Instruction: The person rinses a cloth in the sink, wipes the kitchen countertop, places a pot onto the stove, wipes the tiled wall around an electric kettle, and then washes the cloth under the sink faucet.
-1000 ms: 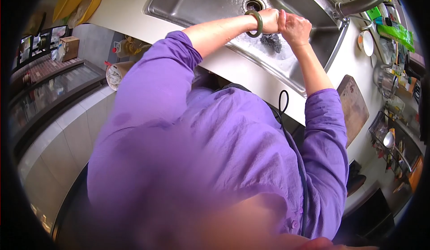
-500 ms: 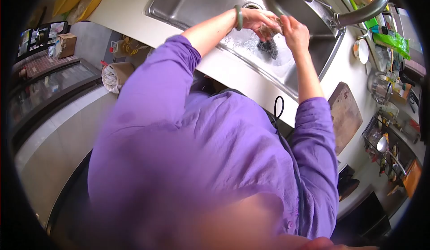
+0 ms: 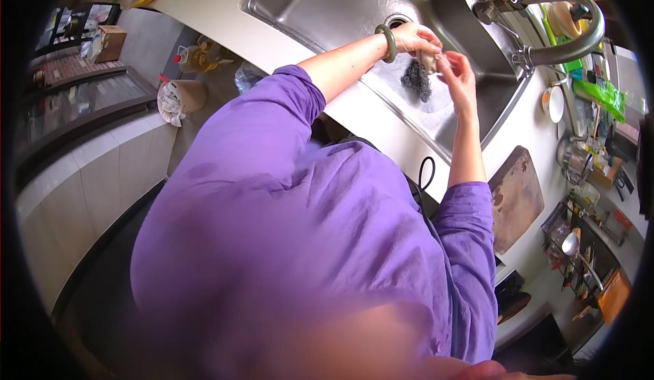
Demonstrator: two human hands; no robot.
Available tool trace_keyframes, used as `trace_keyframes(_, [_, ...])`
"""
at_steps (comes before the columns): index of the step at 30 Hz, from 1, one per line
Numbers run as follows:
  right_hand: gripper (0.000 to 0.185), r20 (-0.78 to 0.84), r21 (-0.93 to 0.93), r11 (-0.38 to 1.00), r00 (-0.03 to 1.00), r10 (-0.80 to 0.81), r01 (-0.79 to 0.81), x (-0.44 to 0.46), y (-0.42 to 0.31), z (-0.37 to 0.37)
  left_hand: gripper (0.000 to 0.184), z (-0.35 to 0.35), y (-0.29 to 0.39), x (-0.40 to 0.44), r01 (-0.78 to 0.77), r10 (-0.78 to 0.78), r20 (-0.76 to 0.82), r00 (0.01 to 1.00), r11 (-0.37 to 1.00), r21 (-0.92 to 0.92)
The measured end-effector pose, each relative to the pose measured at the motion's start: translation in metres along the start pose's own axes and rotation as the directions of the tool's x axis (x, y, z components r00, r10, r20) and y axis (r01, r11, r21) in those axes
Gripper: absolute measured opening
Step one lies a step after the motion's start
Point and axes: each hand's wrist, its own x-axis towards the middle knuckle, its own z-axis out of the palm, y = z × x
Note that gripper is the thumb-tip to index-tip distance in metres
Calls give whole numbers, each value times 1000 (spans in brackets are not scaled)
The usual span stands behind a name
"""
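The left hand (image 3: pixel 415 39) and right hand (image 3: pixel 459 80) pinch 1 pale item (image 3: pixel 428 62) over the sink (image 3: pixel 327 2): toward 5 o'clock from the left, 10 from the right. Its long axis is unclear. A dark scrubber (image 3: pixel 415 80) lies at its 7 o'clock, stretching 11-to-5. 0 labels are readable.

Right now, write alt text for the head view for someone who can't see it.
A purple-sleeved person's left hand and right hand hold a small pale item over a metal sink, close to a dark clump. A green bracelet circles the left wrist; a curved faucet and a brown board are to the right.
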Motion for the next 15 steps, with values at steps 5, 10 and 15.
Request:
trace_keyframes(5, [20, -105, 406, 888, 954, 281, -217, 10, 23, -10, 37, 6, 0, -1, 7, 1, 34, 999, 969, -245])
trace_keyframes(10, [28, -199, 663, 747, 952, 231, -43, -7, -43, -2, 40, -15, -35, 37, 218, -186, -373, 909, 975, 46])
trace_keyframes(15, [28, 118, 168, 979, 983, -137, 117, -32, -84, 65, 43, -24, -67, 74, 171, 147, -373, 916, 697, 696])
